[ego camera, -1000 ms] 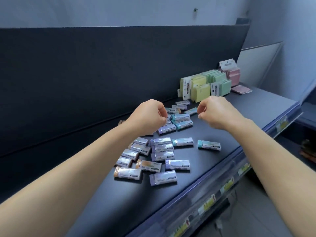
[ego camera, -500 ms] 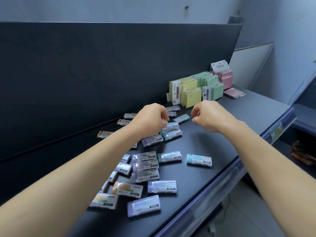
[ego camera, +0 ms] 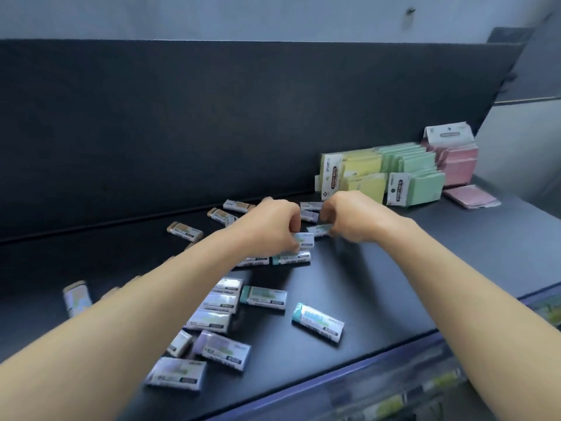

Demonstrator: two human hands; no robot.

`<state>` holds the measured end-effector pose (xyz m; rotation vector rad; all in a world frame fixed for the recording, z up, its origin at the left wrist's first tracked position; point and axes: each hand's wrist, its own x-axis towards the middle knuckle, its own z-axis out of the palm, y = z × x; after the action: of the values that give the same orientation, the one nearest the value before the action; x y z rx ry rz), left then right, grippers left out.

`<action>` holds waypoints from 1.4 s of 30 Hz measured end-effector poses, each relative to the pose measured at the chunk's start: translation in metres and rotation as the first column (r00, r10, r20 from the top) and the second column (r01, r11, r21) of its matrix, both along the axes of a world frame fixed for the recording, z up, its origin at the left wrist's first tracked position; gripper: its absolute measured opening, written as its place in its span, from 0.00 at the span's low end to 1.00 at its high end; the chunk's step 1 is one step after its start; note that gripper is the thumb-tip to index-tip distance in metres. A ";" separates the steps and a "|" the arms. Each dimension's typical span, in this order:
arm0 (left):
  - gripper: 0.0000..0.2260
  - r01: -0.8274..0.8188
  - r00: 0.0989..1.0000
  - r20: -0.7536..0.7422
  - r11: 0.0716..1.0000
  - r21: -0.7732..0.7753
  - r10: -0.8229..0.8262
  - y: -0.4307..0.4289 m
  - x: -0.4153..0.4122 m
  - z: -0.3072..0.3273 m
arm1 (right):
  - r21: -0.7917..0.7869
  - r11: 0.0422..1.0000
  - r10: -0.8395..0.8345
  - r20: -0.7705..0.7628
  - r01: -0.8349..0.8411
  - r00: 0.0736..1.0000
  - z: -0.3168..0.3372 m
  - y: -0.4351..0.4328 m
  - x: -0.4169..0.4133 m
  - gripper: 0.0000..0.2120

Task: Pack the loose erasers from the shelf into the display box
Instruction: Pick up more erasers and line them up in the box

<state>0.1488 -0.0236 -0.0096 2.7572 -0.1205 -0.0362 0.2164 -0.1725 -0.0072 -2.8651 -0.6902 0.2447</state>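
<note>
My left hand (ego camera: 270,227) and right hand (ego camera: 352,220) are at the centre of the frame, close together but not touching, over the dark shelf (ego camera: 409,268). My left thumb and curled fingers pinch one eraser (ego camera: 304,239) by its left end. My right fingers curl onto the right end of a second eraser (ego camera: 318,230), which is tilted and blurred. The two pieces sit just beside each other between my hands.

The loose erasers (ego camera: 263,297) lie scattered flat on the shelf from the centre to the lower left, several of them touching or overlapping. A teal-ended one (ego camera: 317,322) lies by itself at lower centre. Brown-ended ones (ego camera: 185,230) lie at centre left, near the back panel (ego camera: 212,117).

Packs of sticky notes (ego camera: 416,174) in yellow, green and pink stand at the upper right against the panel. The shelf's blue front rail (ego camera: 334,387) runs across the lower right.
</note>
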 end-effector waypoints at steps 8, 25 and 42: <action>0.05 -0.118 0.991 0.021 0.956 -0.269 0.129 0.005 -0.020 0.001 | -0.044 0.990 0.134 -0.009 -0.134 0.991 -0.001 0.003 0.002 0.07; 0.03 -0.367 0.897 0.002 0.746 -0.556 0.443 0.118 -0.155 0.016 | 0.517 0.824 0.300 -0.049 -0.233 0.953 0.042 0.141 -0.079 0.10; 0.06 -0.491 0.676 0.094 0.542 -0.682 0.731 0.311 -0.341 0.005 | 0.449 0.720 0.589 0.010 -0.530 0.808 0.053 0.365 -0.262 0.06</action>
<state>-0.1921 0.2877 -0.0044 1.9537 0.6680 0.6218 -0.0455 0.1925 0.0456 -2.1253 -1.3852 0.3125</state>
